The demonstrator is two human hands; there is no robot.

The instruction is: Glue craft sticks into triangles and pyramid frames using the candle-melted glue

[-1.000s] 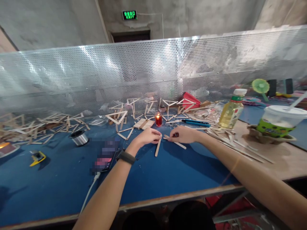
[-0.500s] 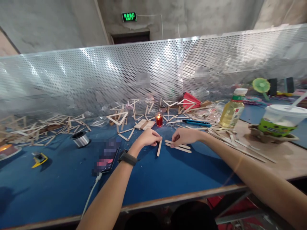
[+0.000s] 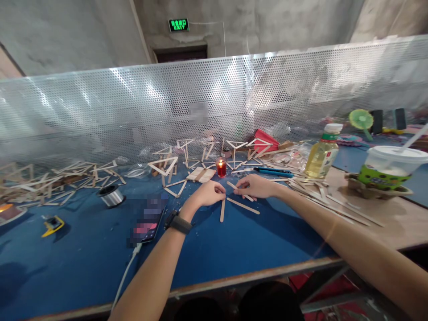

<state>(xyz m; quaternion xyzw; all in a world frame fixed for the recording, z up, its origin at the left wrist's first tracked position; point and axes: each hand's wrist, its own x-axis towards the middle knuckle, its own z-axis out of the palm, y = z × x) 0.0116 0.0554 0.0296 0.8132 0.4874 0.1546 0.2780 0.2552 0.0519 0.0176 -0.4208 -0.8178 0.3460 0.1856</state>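
My left hand, with a dark watch at the wrist, is closed at the top end of a popsicle stick that points toward me. My right hand pinches a second popsicle stick, which slants past its fingertips and shows again below them. Between and just below the hands, a third popsicle stick lies flat on the blue tabletop, its left end close to the top of the first stick. A lit red candle in a small glass stands just beyond my hands.
Stick frames stand along the perforated metal screen. A small stick stack, wire spool, charging phone and yellow cutter are leftward. Rightward are pens, loose sticks, a bottle and a cup.
The two sticks by my right hand were side by side; now one is raised in its fingers and the other lies angled nearer the left stick. My left hand has shifted slightly left.
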